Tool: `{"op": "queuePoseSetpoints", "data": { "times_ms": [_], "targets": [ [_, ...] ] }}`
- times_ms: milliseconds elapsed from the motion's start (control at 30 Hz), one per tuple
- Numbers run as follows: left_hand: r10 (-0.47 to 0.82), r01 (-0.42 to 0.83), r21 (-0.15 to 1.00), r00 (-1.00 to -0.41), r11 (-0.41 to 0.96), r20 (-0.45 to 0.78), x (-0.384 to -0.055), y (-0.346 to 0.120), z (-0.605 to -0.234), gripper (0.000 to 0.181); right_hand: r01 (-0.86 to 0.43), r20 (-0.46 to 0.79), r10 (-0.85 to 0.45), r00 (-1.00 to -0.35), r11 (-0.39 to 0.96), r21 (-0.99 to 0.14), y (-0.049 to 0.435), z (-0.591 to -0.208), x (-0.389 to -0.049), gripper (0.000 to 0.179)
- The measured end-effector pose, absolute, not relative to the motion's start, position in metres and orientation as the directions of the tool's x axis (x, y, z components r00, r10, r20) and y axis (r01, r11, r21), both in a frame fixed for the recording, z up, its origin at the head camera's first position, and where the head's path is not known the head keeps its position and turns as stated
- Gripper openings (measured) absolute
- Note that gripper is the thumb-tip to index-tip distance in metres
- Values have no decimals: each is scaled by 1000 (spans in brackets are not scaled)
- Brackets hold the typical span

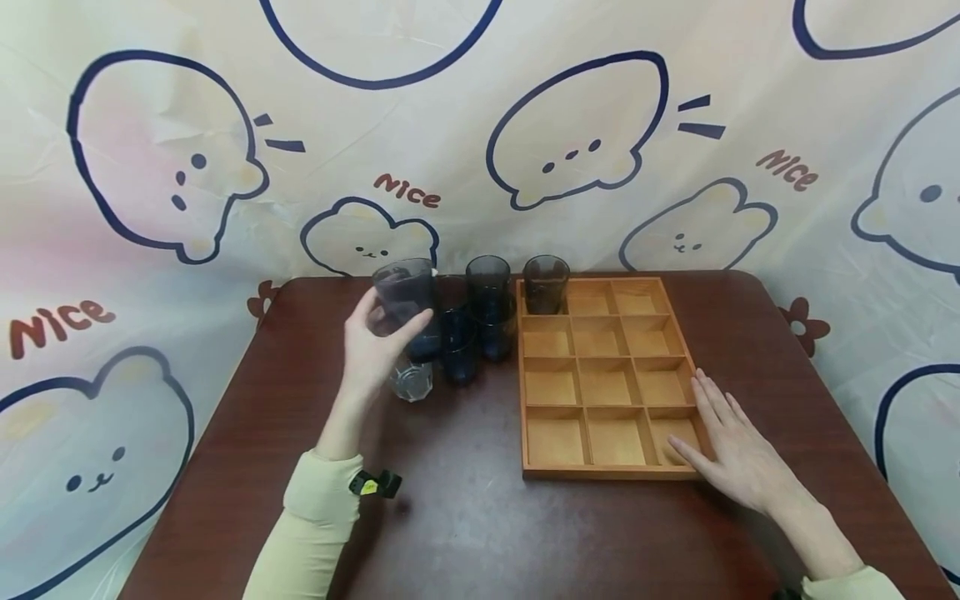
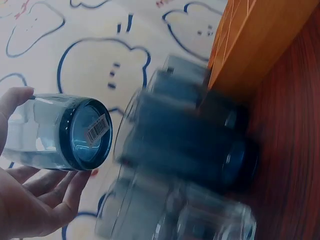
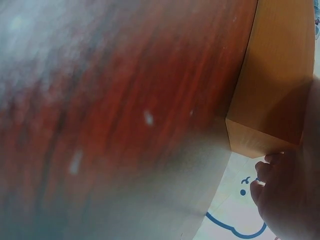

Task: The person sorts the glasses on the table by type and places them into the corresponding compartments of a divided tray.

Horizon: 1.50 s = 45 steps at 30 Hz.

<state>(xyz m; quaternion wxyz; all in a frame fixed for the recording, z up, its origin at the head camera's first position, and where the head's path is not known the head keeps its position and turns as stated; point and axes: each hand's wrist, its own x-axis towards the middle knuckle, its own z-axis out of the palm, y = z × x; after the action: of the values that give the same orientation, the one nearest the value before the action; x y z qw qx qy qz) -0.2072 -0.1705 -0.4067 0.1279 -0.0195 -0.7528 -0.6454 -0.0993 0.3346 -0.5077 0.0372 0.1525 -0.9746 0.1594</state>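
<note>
My left hand (image 1: 373, 350) grips a bluish glass tumbler (image 1: 403, 292) by its sides, raised above the table. In the left wrist view, the tilted tumbler (image 2: 40, 131) shows a barcode sticker (image 2: 97, 131) on its base. Just beyond and below it, several dark blue glasses (image 1: 459, 354) stand close together, beside a clear faceted glass (image 1: 412, 382). A dark glass (image 1: 546, 287) sits in the back left compartment of a wooden divided tray (image 1: 600, 472). My right hand (image 1: 742, 458) rests on the tray's front right side, fingers straight and thumb over the corner compartment.
The brown table (image 1: 450, 533) carries the tray on its right half, with the glasses along the tray's left side. A printed cloth (image 1: 465, 125) with bear drawings hangs behind and around the table.
</note>
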Motion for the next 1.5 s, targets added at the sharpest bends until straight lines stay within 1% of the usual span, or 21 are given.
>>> {"op": "queuePoseSetpoints", "data": {
  "times_ms": [133, 200, 433, 600, 700, 867, 1067, 1233, 1367, 1500],
  "targets": [
    [-68, 217, 961, -971, 173, 231, -209, -149, -408, 62, -310, 125, -285, -950, 903, -298, 335, -509, -98, 102],
    [-33, 247, 956, -966, 162, 255, -210, -137, -409, 64, -311, 126, -286, -950, 904, -294, 336, -509, -99, 103],
    [57, 329, 935, -944, 135, 324, -211, -96, -414, 64, -324, 138, -296, -945, 902, -286, 336, -509, -100, 103],
    [100, 346, 928, -937, 140, 334, -208, -69, -416, 66, -324, 138, -296, -945, 902, -286, 337, -508, -100, 102],
    [115, 333, 931, -941, 149, 318, -207, -55, -420, 69, -322, 136, -295, -946, 903, -286, 336, -509, -101, 102],
    [120, 294, 937, -954, 188, 275, -209, -34, -434, 77, -313, 126, -288, -949, 905, -288, 336, -508, -100, 102],
    [103, 295, 934, -955, 202, 279, -217, -16, -447, 75, -312, 123, -288, -950, 905, -290, 337, -507, -101, 102],
    [86, 264, 930, -964, 257, 250, -223, -3, -453, 80, -315, 125, -291, -949, 904, -289, 337, -506, -101, 102],
    [75, 217, 924, -976, 314, 204, -227, 5, -456, 88, -310, 118, -288, -950, 904, -294, 336, -506, -100, 102],
    [46, 210, 905, -977, 369, 208, -244, 12, -480, 96, -299, 105, -281, -954, 908, -293, 335, -506, -101, 101]
  ]
}}
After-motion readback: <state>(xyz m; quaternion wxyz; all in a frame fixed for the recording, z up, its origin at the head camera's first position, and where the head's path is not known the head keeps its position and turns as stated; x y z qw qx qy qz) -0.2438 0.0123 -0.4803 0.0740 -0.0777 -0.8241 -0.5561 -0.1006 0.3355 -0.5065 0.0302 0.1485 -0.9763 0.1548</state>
